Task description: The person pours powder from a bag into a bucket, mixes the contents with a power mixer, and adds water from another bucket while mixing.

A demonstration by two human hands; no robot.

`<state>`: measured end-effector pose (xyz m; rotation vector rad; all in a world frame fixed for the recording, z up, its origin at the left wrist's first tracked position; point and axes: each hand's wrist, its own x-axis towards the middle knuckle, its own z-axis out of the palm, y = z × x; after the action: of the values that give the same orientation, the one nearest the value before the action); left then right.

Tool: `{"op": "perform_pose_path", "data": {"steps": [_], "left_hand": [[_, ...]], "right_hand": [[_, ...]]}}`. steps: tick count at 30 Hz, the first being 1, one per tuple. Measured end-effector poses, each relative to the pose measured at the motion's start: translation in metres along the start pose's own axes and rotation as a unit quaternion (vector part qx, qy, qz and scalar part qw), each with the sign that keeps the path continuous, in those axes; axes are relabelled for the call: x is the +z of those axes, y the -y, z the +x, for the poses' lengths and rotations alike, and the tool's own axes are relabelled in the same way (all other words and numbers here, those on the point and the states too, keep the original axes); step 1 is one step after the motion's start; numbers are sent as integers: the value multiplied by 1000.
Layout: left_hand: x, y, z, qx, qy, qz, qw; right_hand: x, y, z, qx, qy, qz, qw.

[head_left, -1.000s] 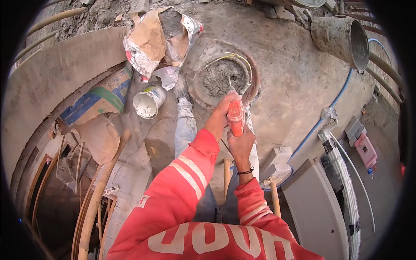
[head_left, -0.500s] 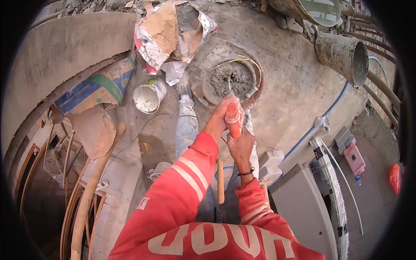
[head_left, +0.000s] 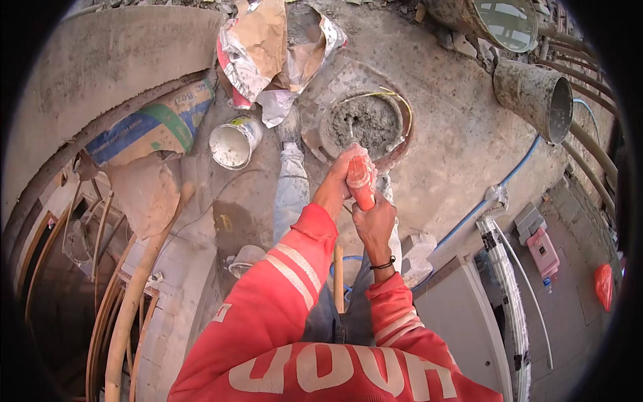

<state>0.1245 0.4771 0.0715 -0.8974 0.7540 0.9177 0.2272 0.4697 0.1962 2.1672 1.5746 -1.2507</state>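
A red power drill [head_left: 361, 182] points away from me, its shaft down in the wet grey mortar [head_left: 375, 120] inside a round tub [head_left: 406, 128]. My left hand [head_left: 339, 175] is wrapped round the front of the drill, near the shaft. Behind it, my right hand [head_left: 376, 224] grips the rear part of the same drill. A yellowish cord or strip lies along the tub's far rim. Just left of the tub stands an open torn paper bag [head_left: 258, 50] with grey powder. The shaft's lower end is hidden in the mortar.
A small white bucket [head_left: 236, 142] lies tilted left of my leg. A blue-and-green printed sack [head_left: 151, 130] rests by the low wall. Two large buckets, one tilted [head_left: 532, 97], stand at the upper right. A blue hose [head_left: 462, 226] runs along the right, near a pink case [head_left: 542, 251].
The view has shifted, so the surroundings sit differently in the frame. The drill's shaft has moved from the right part of the mortar toward its left part. Both hands keep their hold.
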Motion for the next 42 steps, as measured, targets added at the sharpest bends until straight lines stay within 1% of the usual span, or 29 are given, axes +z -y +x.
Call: {"op": "perform_pose_path", "data": {"steps": [2,5,8,10,11,14,17,20,23,26,29,32,35,38,41,42], "left_hand": [[6,-1,0,6,-31,2,999],[8,-5,8,0,-17,2,1000],[12,-8,14,-25,-5,44,999],[19,-3,18,-15,-5,58,998],[23,-1,20,-11,-4,66,998],[35,4,20,0,-57,49,997],[36,4,22,-12,-27,51,998],[37,8,28,-9,-57,48,997],[38,15,31,14,-53,121,991],[44,21,32,-15,-76,114,990],[40,27,39,-11,-78,107,991],[40,30,38,26,-89,126,988],[40,28,29,6,-91,114,989],[22,30,35,12,-78,93,993],[24,30,25,3,-112,90,990],[20,33,25,10,-101,91,991]], "right_hand": [[-2,2,2,4,2,1,1000],[-7,3,10,10,8,10,1000],[-13,5,17,30,12,32,999],[-16,-2,20,52,23,56,997],[-17,-3,21,52,23,56,997],[-23,-5,27,44,17,55,997],[-26,-4,26,35,10,54,998],[-28,-5,25,47,8,65,997],[-28,-16,26,64,13,90,994],[-34,-20,28,71,18,103,992],[-38,-19,27,66,11,114,991],[-38,-21,25,64,16,116,991],[-34,-24,23,65,22,106,992],[-25,-28,20,58,19,102,993],[-20,-32,13,44,13,118,992],[-19,-34,12,41,12,119,992]]}}
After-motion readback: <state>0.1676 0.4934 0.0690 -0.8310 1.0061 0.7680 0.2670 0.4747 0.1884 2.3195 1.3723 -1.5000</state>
